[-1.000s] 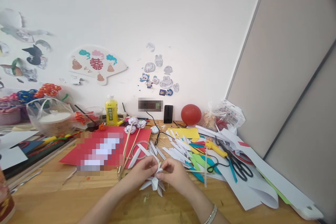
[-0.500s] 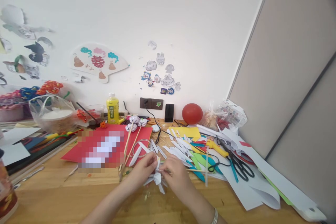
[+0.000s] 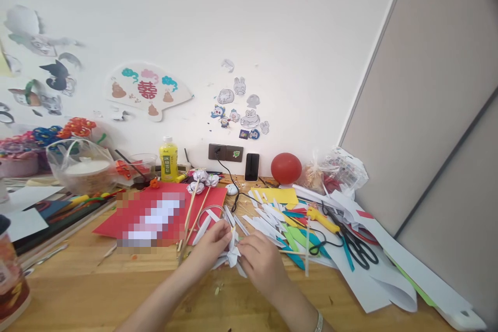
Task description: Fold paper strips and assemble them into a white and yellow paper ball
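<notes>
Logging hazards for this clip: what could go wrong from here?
The white folded paper between the left hand and right hand looks thin, so it might crease or tear if pinched hard. The black cord winds close to loose white strips; a snag could scatter them.

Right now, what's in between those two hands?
In the head view, white folded paper with pointed tips is between the left hand and the right hand.

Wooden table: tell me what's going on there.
A person's left hand pinches a folded white paper piece; the right hand has its fingers at the side of it, their grip unclear. White paper flowers on sticks lie across a red sheet to the left; paper strips and black scissors lie to the right.
</notes>
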Demonstrator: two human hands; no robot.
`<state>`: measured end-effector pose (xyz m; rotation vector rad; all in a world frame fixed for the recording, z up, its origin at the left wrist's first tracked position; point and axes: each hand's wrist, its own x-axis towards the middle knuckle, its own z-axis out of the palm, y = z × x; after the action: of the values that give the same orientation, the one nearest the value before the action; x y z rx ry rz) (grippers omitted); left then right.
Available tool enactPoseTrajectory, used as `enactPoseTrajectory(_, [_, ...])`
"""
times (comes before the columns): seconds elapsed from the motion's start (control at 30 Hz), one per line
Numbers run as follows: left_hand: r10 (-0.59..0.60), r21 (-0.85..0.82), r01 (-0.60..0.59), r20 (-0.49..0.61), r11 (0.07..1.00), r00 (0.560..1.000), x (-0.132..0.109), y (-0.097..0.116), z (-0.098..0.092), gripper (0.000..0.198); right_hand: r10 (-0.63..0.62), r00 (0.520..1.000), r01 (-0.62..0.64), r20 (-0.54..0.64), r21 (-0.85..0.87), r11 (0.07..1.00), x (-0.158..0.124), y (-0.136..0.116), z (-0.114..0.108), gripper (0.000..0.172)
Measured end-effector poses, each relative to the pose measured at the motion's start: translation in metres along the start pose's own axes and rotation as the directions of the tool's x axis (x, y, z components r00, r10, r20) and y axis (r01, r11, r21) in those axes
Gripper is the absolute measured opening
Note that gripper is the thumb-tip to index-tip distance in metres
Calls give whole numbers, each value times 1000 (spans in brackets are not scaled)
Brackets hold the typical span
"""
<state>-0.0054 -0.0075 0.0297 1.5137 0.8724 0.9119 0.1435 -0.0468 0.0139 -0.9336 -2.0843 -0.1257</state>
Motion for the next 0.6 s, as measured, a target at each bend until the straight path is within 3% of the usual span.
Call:
enactPoseTrajectory(0.1, [-42, -41, 43, 27, 998, 999, -4, 4, 2, 32, -37, 999, 38, 24, -20, 999, 0, -2, -2, 22])
enactPoseTrajectory(0.27, [-46, -94, 48, 25, 994, 999, -4, 6, 4, 35, 54, 999, -54, -4, 15, 998, 1, 3, 1, 18])
enactPoseTrajectory(0.4, [-59, -133, 60, 13, 989, 998, -4, 5, 4, 35, -37, 999, 35, -26, -71, 997, 1, 4, 3, 15])
enactPoseTrajectory(0.6, [-79, -109, 81, 23, 991, 997, -4, 4, 4, 36, 14, 999, -7, 48, -141, 990, 4, 2, -1, 14])
